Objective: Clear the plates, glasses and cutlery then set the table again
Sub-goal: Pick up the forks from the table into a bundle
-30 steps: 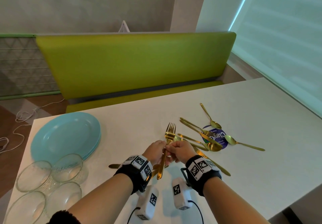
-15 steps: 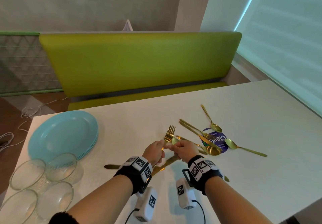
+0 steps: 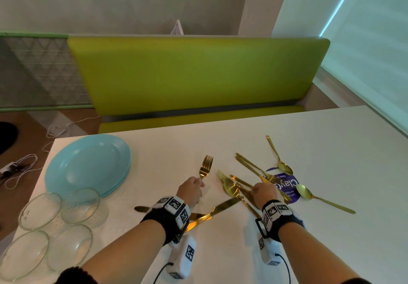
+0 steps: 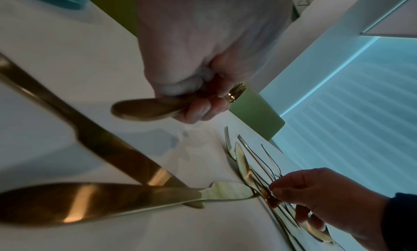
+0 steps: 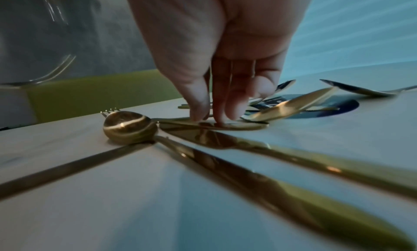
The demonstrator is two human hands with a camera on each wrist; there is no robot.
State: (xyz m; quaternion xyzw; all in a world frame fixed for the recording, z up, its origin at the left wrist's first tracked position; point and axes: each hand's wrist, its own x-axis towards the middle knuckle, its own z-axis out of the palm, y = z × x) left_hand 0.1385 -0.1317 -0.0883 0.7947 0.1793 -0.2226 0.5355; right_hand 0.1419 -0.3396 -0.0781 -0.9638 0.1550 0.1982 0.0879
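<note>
My left hand (image 3: 192, 190) grips the handle of a gold fork (image 3: 206, 165), tines pointing away; the left wrist view shows the fingers curled round the handle (image 4: 144, 110). My right hand (image 3: 263, 192) reaches down into the pile of gold cutlery (image 3: 249, 173) to the right. Its straight fingertips (image 5: 220, 117) touch a flat gold knife blade (image 5: 214, 126) beside a spoon bowl (image 5: 129, 127). Two gold knives (image 3: 220, 208) lie crossed under my left wrist. A stack of teal plates (image 3: 88, 166) and several glass bowls (image 3: 59, 217) stand at the table's left.
A round purple sticker (image 3: 287, 186) lies under part of the cutlery, with two spoons (image 3: 304, 192) beside it. The white table (image 3: 309, 140) runs right to a window blind. A green bench (image 3: 198, 74) stands behind it. Cables lie on the floor at left.
Both hands held the fork together before. My right hand has let go and moved right onto the cutlery pile, while the left keeps the fork and has lowered it.
</note>
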